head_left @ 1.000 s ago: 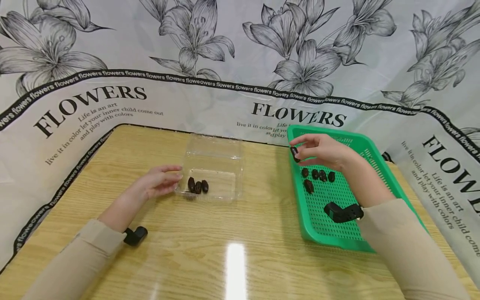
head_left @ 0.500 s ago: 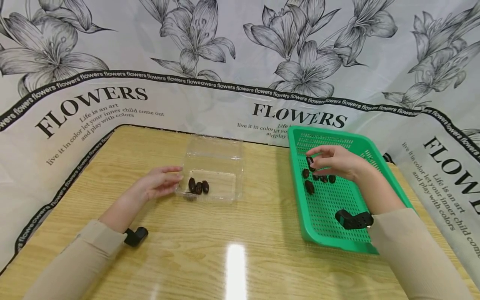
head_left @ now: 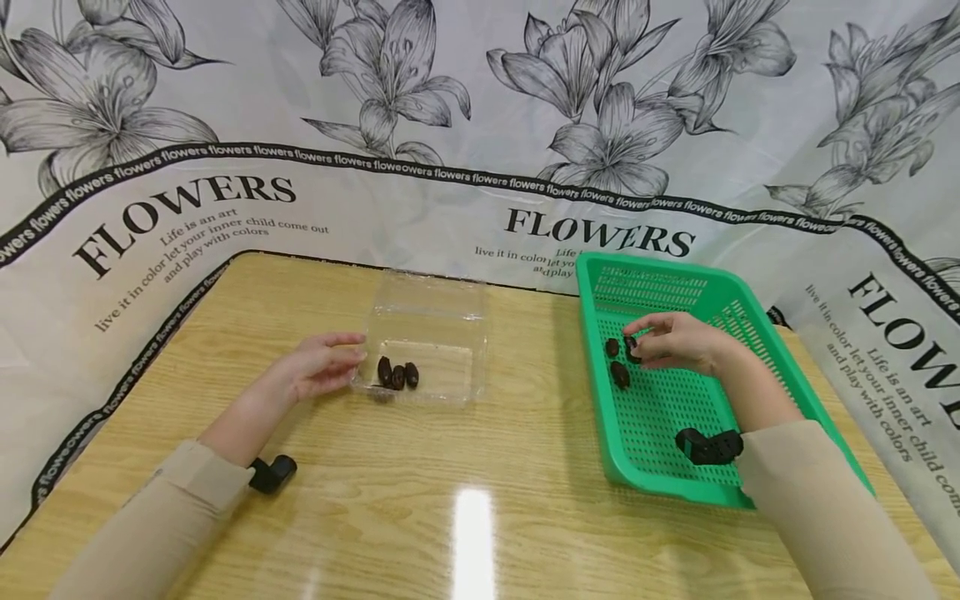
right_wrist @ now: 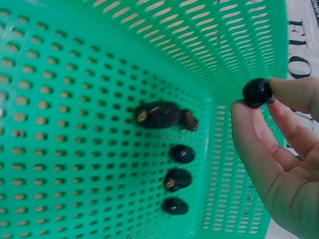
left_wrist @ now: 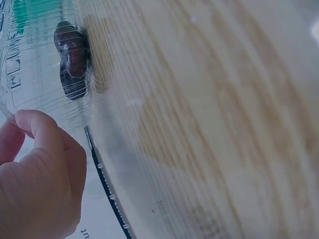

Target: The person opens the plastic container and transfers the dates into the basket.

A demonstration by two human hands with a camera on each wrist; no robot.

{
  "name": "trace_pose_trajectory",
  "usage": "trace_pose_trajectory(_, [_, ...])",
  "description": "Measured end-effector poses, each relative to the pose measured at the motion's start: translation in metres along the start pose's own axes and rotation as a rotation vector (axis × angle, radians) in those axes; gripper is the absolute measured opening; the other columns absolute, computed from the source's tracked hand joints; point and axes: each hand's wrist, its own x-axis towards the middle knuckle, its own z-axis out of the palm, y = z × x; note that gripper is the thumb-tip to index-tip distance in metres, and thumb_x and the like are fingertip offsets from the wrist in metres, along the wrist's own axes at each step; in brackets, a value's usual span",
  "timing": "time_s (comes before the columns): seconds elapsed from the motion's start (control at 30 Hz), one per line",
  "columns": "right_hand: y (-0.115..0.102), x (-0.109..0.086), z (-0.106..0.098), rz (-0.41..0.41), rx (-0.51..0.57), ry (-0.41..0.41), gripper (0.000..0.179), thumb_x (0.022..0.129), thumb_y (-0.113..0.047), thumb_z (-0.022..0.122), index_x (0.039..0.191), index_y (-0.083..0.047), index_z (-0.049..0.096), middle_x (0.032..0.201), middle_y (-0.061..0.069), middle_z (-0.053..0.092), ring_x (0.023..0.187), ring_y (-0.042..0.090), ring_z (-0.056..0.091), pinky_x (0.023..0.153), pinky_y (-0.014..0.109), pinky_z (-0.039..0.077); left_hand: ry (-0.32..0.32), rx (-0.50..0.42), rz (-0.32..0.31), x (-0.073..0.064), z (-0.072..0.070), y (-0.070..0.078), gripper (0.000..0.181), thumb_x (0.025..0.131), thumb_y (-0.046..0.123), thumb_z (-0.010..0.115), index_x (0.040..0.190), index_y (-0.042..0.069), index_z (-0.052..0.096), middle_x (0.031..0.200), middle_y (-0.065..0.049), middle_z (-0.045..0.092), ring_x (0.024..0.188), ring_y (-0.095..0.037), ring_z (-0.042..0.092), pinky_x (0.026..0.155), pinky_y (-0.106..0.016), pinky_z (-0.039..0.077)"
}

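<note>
In the head view, my left hand (head_left: 318,367) pinches the left edge of a clear plastic clamshell box (head_left: 442,364), whose lid stands raised at the back. Three dark brown dates (head_left: 398,377) lie together at the box's front left. My right hand (head_left: 678,343) is over the green basket (head_left: 606,433) and pinches a dark date (right_wrist: 257,93) between thumb and fingertips, best seen in the right wrist view. Beneath it several more dates (right_wrist: 178,179) lie apart from one another on the basket floor; the hand hides some of them in the head view.
The box and basket stand on a wood-grain table (head_left: 375,500), with a stretch of tabletop between them. A white curtain (head_left: 420,208) printed with flowers and lettering hangs around the back and sides. Black wrist cameras (head_left: 708,447) are strapped to both arms.
With its date, my right hand has gone from the basket's left rim to lower and further right, over the dates there. My left hand and the box have not visibly moved.
</note>
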Motion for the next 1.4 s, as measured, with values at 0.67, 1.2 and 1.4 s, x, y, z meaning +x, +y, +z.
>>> trace_pose_trajectory(0.67, [0.027,0.015,0.006,0.107,-0.201,0.007,0.044,0.087,0.000,0.054,0.127,0.012,0.039,0.106,0.020,0.050,0.078,0.020,0.057,0.073,0.036,0.055,0.005,0.003,-0.002,0.000,-0.001,0.001,0.058,0.089,-0.001,0.058,0.140,-0.004,0.030,0.086,-0.004,0.057,0.072,-0.008,0.057,0.064,-0.015,0.050])
trace_pose_trajectory(1.2, [0.034,0.013,0.010,0.140,-0.207,0.014,0.040,0.085,0.002,0.057,0.121,0.013,0.043,0.105,0.022,0.047,0.068,0.016,0.054,0.067,0.034,0.054,0.014,0.028,-0.007,0.001,-0.001,-0.001,0.059,0.089,0.000,0.058,0.141,-0.003,0.029,0.087,-0.004,0.057,0.071,-0.008,0.057,0.065,-0.014,0.051])
trace_pose_trajectory(1.4, [0.029,0.013,0.008,0.141,-0.226,0.019,0.043,0.086,0.000,0.058,0.123,0.013,0.041,0.096,0.016,0.049,0.071,0.016,0.052,0.069,0.035,0.054,0.004,0.026,0.001,-0.001,0.000,0.000,0.060,0.089,0.000,0.059,0.141,-0.003,0.029,0.087,-0.004,0.057,0.071,-0.008,0.057,0.064,-0.014,0.050])
